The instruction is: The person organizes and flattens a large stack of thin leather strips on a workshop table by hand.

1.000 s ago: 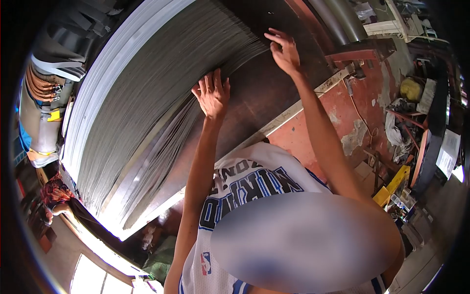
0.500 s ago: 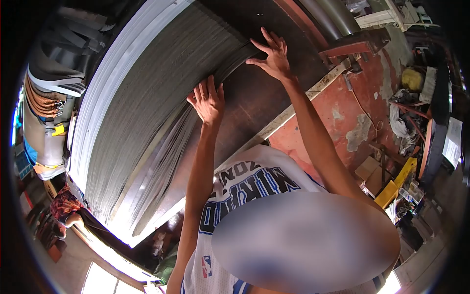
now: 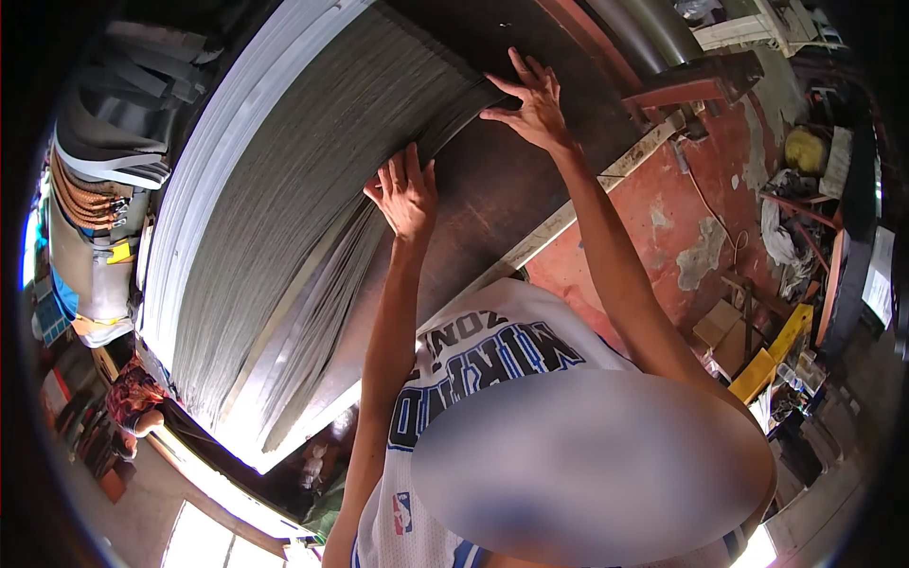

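The left hand (image 3: 407, 201), fingers unclenched, rests at the edge of the dark sheet stack (image 3: 331, 142) on the table (image 3: 492, 199). Apart from it, the right hand (image 3: 538, 109) spreads fingers and thumb by the stack's corner. Farther right sits what may be a cardboard box (image 3: 720, 328), contents unreadable.

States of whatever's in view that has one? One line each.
Dark strips: layered, splayed loose toward the lower end
Left hand: open, laid at the dark strips' edge
Right hand: open, at the same edge; contact unclear
Pale strips: bowed, alongside the dark ones
Table: scuffed
Red surface: paint patchy
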`<state>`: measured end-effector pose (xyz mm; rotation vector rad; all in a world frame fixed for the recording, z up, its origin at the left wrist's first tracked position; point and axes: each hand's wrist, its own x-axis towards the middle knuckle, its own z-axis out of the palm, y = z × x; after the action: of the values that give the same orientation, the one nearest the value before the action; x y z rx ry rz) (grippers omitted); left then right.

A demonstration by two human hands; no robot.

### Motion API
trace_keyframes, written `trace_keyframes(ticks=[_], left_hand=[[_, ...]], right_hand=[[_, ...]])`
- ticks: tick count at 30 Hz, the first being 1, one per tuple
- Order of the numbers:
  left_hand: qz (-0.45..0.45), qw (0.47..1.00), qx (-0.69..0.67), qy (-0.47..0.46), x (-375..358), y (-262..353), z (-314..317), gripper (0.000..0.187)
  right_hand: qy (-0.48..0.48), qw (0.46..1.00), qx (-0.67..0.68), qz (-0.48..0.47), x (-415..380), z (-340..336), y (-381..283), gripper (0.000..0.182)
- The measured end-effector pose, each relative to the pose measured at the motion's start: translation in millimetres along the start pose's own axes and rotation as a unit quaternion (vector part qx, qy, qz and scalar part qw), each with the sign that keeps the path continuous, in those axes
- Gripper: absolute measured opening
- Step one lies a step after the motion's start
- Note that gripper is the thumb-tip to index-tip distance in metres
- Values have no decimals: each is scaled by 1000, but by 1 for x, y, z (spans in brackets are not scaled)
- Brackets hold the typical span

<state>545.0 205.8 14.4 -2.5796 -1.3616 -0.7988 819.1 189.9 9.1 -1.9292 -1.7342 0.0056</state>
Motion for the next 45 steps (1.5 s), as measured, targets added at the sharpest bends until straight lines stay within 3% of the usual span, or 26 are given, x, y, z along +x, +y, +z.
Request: trace_keyframes(ticks=[3, 16, 28, 37, 45], left_hand=[[-21, 999, -22, -29, -2, 0, 0, 47], [-13, 1000, 1, -6, 1, 0, -4, 46], [3, 996, 3, -91, 3, -2, 2, 56], [5, 996, 13, -93, 3, -1, 0, 56], [10, 993, 2, -121, 4, -3, -7, 55]], right_hand=[[3, 1000, -9, 6, 0, 2, -1, 68], [19, 1000, -17, 6, 0, 7, -1, 67], [28, 1000, -13, 7, -4, 5, -10, 71], [79, 992, -77, 64, -19, 14, -16, 49], [70, 991, -85, 73, -19, 12, -20, 45]])
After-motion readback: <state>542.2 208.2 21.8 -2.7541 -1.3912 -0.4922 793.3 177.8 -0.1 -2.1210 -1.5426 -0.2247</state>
